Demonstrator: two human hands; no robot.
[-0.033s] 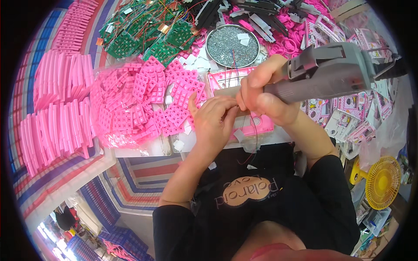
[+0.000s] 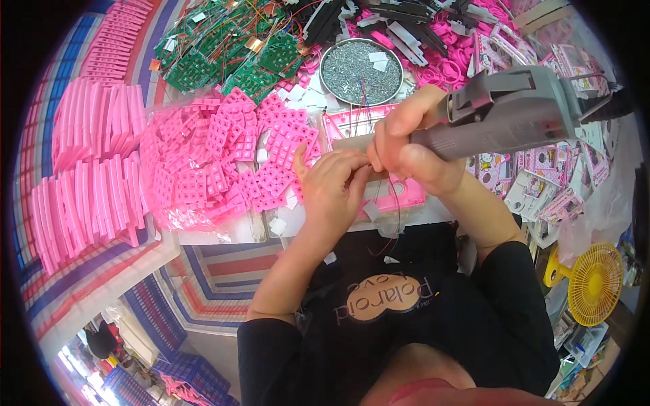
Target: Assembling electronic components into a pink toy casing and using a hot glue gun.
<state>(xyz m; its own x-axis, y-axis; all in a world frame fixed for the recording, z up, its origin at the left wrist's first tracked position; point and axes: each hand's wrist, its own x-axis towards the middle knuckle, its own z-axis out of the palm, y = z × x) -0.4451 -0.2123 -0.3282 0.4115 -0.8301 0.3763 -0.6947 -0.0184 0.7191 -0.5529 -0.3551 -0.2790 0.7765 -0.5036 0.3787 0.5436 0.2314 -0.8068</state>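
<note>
My right hand (image 2: 428, 152) is wrapped round a grey electric screwdriver (image 2: 504, 128), whose body slants up to the right. Its tip is hidden by my fingers. Close against it, my left hand (image 2: 332, 193) has thumb and fingertips pinched together, on what I cannot make out. Beneath both hands lies a pink plastic casing (image 2: 407, 196), with a tan strip or board (image 2: 349, 143) showing beside my left fingers. Thin dark and red wires (image 2: 399, 216) hang over the near edge of the table. Beyond my hands sits a round metal dish (image 2: 323, 82) of small screws (image 2: 355, 74).
Pink button pads (image 2: 203, 155) lie heaped in clear plastic at the left, beside stacked pink strips (image 2: 88, 203). Green circuit boards (image 2: 210, 64) with wires are piled behind. Printed casings (image 2: 542, 162) crowd the right side, above a yellow fan (image 2: 596, 284).
</note>
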